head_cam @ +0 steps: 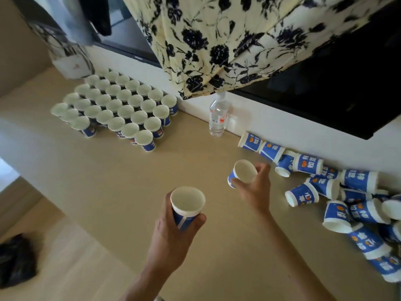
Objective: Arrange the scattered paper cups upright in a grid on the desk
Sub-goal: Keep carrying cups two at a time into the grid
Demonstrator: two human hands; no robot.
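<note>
Gripping one cup [188, 206] per hand [173, 233] above desk [108, 181]

On the desk [121, 192] before me, the grid of upright cups [117, 107] stands far to my left, its back rows close against the wall. A water bottle [217, 117] stands at the wall to the right of the grid, well apart from it. Further right, the heap of fallen cups [351, 198] lies along the wall and spreads toward me. Between grid and heap, nearer me, my left hand [175, 233] holds one cup [187, 205] above the desk, and my right hand [255, 187] holds another cup [243, 173], just beside the heap.
</note>
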